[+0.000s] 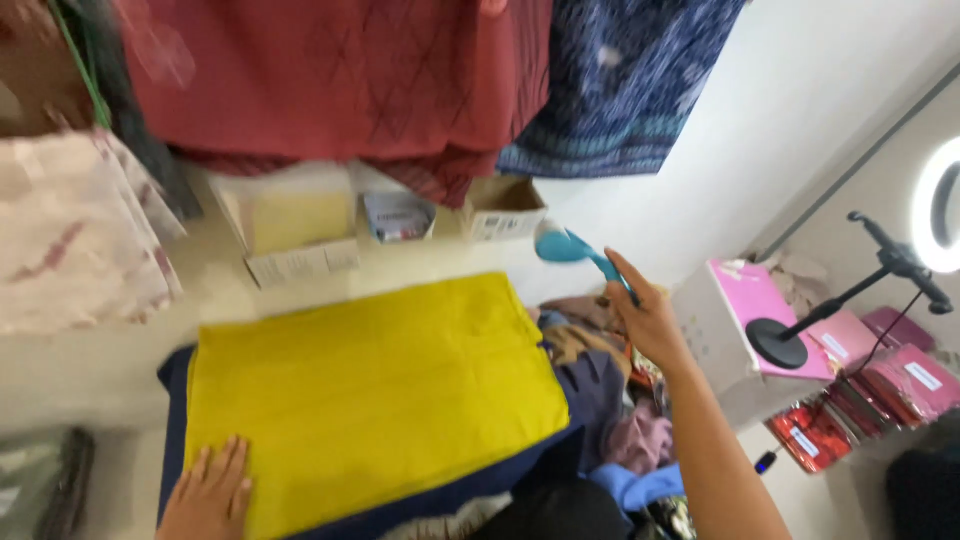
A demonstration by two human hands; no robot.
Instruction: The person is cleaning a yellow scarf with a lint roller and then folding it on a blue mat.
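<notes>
Here the person's left hand (208, 492) lies flat and open, fingers spread, on the near left corner of a yellow cloth (370, 400) that is spread smooth over a dark blue pad (176, 400). The right hand (648, 320) is raised well apart from the left, off beyond the cloth's right edge, and is closed around the handle of a turquoise handheld tool (568, 248); its rounded, pale-faced head points left, above the cloth's far right corner, and is too blurred to show more. Just to the right of the pad, under the right forearm, sits a heap of mixed clothes (610, 400) in brown, purple and blue. Beyond the cloth, open cardboard boxes (300, 225) stand on the pale floor, and above them hang a red patterned fabric (340, 80) and a dark blue patterned fabric (630, 90). A pale floral fabric (70, 230) shows at the left edge. On the right, a white box with a pink top (740, 320) stands near a black stand (850, 300), a lit ring light (938, 205) and pink and red packets (870, 390).
</notes>
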